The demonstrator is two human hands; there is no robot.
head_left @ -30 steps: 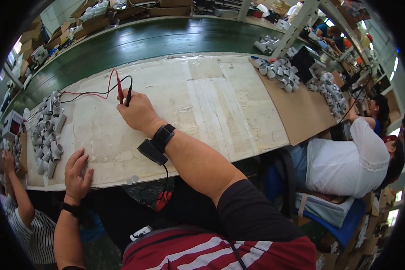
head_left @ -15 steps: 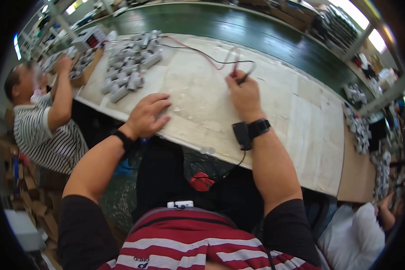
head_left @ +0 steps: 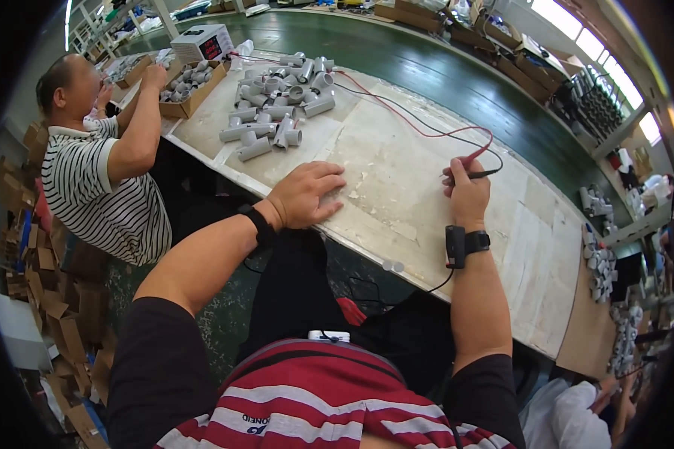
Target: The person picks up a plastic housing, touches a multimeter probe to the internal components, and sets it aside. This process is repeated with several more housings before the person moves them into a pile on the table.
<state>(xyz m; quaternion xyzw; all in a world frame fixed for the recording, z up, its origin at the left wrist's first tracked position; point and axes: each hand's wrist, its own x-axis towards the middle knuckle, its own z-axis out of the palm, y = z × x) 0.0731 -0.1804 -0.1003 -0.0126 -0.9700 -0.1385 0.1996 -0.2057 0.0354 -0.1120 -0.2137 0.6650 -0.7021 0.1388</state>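
My right hand (head_left: 466,196) is closed around two test probes (head_left: 478,165), one red and one black, at the far side of the worn white bench top (head_left: 397,187). Red and black leads (head_left: 412,123) run from the probes back across the bench toward a white meter box (head_left: 202,42). My left hand (head_left: 305,196) lies flat on the bench near its front edge, fingers spread, holding nothing. A heap of grey plastic pipe fittings (head_left: 277,105) lies beyond my left hand, at the far left of the bench. Both wrists wear black bands.
A person in a striped shirt (head_left: 105,187) sits at my left, reaching into a cardboard box of fittings (head_left: 187,86). More grey fittings (head_left: 599,262) lie at the bench's right end. Cardboard scraps (head_left: 45,284) litter the floor at left. A dark green conveyor (head_left: 457,82) runs behind the bench.
The view has swung toward the left, bringing the neighbour and the fitting heap closer to centre. My left hand has settled flat on the bench; my right hand keeps the probes.
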